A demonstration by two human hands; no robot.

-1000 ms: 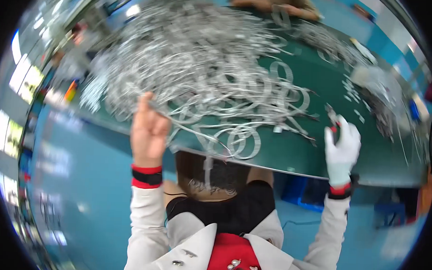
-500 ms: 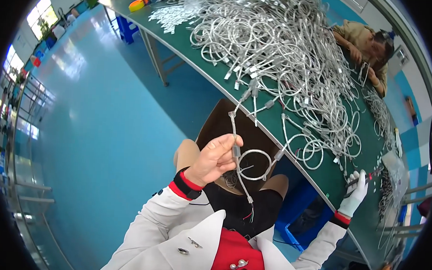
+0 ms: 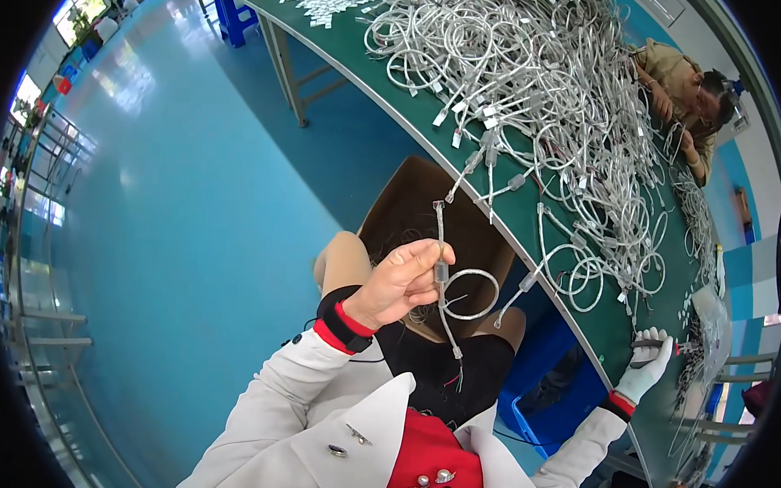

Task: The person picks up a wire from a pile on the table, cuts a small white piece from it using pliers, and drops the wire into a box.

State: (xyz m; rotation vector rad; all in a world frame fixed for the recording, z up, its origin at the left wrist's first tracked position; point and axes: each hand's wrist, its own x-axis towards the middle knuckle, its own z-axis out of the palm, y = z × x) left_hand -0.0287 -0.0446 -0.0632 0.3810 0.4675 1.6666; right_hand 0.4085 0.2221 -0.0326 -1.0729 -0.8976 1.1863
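Note:
My left hand (image 3: 402, 283) is bare and pinches a short grey cable (image 3: 454, 291) over my lap; the cable curls into one loop, with a connector end pointing up and bare wire ends hanging down. Away to the right, my right hand (image 3: 649, 365) wears a white glove and grips a small hand tool (image 3: 662, 345) with a red tip at the edge of the green table (image 3: 529, 223). A large tangled pile of similar grey cables (image 3: 542, 86) covers the tabletop, and a few ends hang over its near edge.
A brown cardboard box (image 3: 418, 202) sits below the table edge beside my knees, and a blue crate (image 3: 557, 387) stands under the table. Another person (image 3: 680, 91) works at the far side. A blue stool (image 3: 235, 19) stands on the blue floor at upper left.
My left hand has pulled one cable off the table pile and brought it down over my lap. The view has swung left and down. My right hand stays at the table edge.

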